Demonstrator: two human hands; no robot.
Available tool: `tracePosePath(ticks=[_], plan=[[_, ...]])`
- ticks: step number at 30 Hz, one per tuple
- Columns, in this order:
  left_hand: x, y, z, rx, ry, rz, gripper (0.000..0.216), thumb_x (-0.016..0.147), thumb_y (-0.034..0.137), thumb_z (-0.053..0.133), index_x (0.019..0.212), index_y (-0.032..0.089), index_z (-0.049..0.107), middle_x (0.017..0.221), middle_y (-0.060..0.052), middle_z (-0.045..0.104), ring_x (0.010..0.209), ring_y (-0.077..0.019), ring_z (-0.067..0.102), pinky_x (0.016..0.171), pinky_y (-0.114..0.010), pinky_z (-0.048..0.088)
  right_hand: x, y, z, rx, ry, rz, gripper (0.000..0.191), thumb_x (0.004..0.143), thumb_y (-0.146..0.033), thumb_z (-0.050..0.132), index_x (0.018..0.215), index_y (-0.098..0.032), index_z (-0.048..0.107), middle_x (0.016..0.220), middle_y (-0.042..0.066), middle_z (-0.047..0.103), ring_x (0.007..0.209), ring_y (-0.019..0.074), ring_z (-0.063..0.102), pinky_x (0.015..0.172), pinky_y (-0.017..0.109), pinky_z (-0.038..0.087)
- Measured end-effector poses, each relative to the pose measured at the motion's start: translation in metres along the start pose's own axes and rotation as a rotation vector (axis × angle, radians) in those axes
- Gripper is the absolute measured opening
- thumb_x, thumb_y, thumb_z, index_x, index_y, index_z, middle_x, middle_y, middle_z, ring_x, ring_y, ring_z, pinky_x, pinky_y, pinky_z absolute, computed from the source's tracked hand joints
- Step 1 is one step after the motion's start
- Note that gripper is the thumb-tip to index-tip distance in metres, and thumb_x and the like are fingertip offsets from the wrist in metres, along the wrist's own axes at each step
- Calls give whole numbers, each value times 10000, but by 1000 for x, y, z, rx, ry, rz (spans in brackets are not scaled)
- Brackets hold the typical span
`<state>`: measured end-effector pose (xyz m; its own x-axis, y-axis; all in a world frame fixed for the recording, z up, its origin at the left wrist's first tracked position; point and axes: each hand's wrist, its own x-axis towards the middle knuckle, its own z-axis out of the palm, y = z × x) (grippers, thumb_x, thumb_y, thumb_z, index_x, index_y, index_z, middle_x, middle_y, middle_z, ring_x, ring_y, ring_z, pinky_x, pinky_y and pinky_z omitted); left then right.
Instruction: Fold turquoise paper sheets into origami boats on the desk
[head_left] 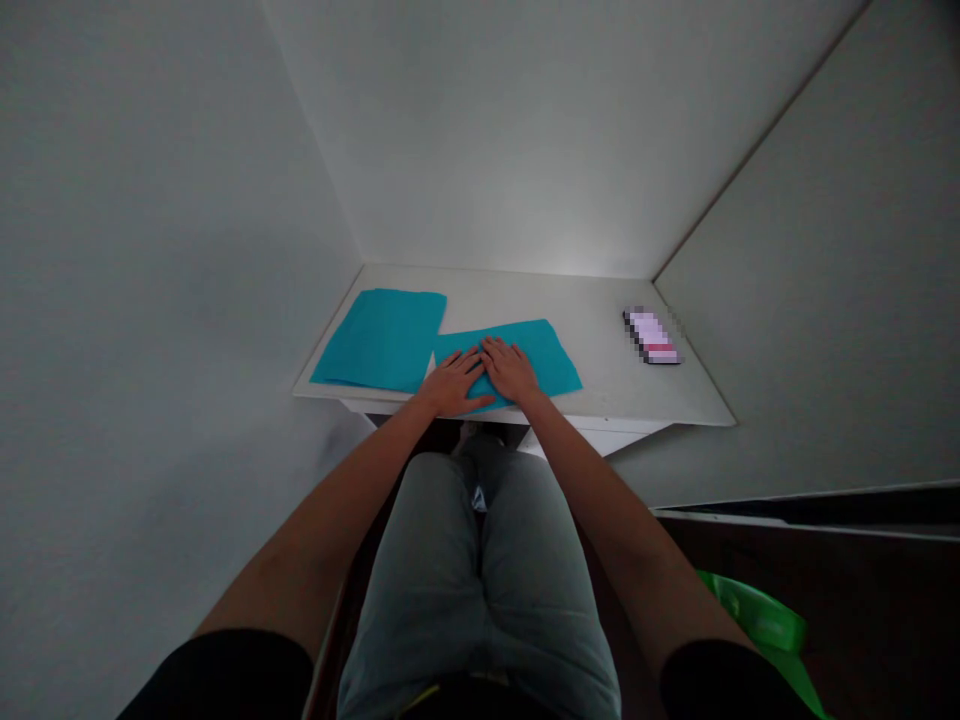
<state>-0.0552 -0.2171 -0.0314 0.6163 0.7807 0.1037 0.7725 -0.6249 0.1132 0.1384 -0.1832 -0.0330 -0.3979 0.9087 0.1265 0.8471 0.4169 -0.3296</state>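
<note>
Two turquoise paper sheets lie on a small white table (525, 295) in a corner. The left sheet (382, 335) lies flat near the left wall. The right sheet (544, 350) overlaps its edge and sits near the table's front. My left hand (452, 383) and my right hand (510, 368) both rest flat on the right sheet's left part, fingers stretched out and close together, pressing the paper down. Neither hand holds anything.
A pixelated pink-and-white object (651, 337) lies at the table's right side by the wall. White walls close in on the left, back and right. My grey-trousered legs are below the table edge. Something green (757, 620) lies on the dark floor at lower right.
</note>
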Motion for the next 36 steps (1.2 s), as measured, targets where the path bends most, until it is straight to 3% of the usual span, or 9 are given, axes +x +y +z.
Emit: tracePosePath(ticks=[7,13,18,27,31,34,36], plan=[[-2,1,-2,-11,4,-29,946,1049,753,468,1766,152,323,1850,-149,278,1738,-309,215,1427,-502,160,10,58,-22,-116,-82,82,732,1148,-531,239,1776,-166,331,1853,95,273,1732,308,244,1415,582,168],[3,10,-2,-41,41,-269,997,1045,807,402,1747,101,362,1847,-184,259,1736,-355,211,1426,-535,193,8,110,-26,-93,-34,93,794,1115,-585,281,1767,-135,341,1839,132,297,1723,345,266,1414,638,127],[6,11,-2,-59,41,-276,1054,1015,837,428,1759,97,324,1850,-181,252,1739,-358,199,1430,-527,179,-2,138,-30,-83,10,46,821,1110,-639,251,1757,-147,368,1819,142,344,1704,346,320,1415,653,104],[6,12,-4,-54,43,-262,1057,1013,816,450,1748,66,326,1848,-195,253,1738,-358,198,1432,-498,163,-29,158,-50,-218,-45,-14,843,1100,-619,232,1733,-87,401,1792,185,384,1691,365,346,1408,655,167],[8,13,-5,-60,36,-263,1050,1019,802,449,1745,54,326,1847,-206,248,1739,-354,196,1433,-490,153,-49,168,-66,-245,-94,26,884,1089,-628,257,1715,-21,407,1777,234,389,1689,399,338,1407,664,175],[9,12,-6,-68,31,-255,1046,1017,798,457,1744,56,332,1845,-206,253,1739,-358,193,1434,-494,151,-55,155,-73,-122,-40,59,977,1085,-705,223,1730,19,339,1791,268,339,1707,406,286,1410,669,147],[9,12,-5,-69,31,-249,1045,1014,800,456,1747,65,331,1846,-200,253,1740,-360,189,1434,-498,150,-49,131,-69,71,10,72,1048,1069,-784,189,1767,-4,246,1831,237,252,1735,368,207,1425,628,102]])
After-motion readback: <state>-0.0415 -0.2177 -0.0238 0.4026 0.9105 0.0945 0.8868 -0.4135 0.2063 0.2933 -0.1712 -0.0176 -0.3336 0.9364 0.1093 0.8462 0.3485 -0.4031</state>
